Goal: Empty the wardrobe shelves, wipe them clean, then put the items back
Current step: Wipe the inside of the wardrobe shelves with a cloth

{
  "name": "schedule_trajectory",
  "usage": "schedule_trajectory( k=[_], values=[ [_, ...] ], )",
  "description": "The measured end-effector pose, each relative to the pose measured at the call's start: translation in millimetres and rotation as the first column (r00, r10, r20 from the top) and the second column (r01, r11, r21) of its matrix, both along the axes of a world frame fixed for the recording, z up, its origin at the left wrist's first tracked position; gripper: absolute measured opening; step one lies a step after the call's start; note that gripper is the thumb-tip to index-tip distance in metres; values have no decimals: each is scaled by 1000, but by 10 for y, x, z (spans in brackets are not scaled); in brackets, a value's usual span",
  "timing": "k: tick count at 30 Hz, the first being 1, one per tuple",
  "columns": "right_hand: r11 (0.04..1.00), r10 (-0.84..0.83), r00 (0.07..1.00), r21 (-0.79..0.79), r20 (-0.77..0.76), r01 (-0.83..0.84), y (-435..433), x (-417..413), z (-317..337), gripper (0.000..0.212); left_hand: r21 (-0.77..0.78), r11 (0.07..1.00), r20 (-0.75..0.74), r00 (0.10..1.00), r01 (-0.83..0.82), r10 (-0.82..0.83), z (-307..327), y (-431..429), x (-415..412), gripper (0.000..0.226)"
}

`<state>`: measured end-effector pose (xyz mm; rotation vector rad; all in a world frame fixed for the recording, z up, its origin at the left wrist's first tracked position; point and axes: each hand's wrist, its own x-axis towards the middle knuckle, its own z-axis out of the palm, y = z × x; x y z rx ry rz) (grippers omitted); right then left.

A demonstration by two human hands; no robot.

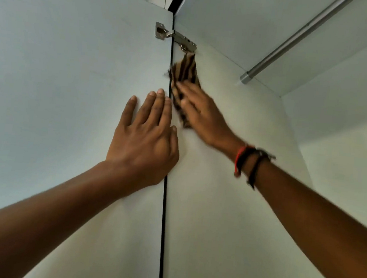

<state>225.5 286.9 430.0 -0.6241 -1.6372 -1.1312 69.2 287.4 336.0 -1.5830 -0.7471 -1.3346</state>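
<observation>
I see the cloth [185, 74]: tan with dark brown-black stripes. Wardrobe door [72, 72] and side panel [227, 210]: plain pale grey-white, black seam [163, 226] between. Hinge [178, 38], hanging rail [295, 39]: silver. One red wristband [238, 160], black wristbands [254, 168].

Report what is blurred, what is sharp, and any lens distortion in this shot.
Head view: the right hand and striped cloth are smeared by motion blur; the left hand and hinge are sharp; the door gap bows slightly from the wide-angle lens; light is soft, with no glare.
</observation>
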Motion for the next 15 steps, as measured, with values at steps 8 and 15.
schedule_trajectory(
  k=[8,15],
  values=[
    [994,-100,994,46,-48,102,12,211,-350,49,-85,993,-15,997,78,-79,-355,-66,-50,75],
    [993,-120,927,-51,-355,109,-11,-79,817,48,-42,998,-6,999,41,-41,-305,-57,-41,77]
  ],
)
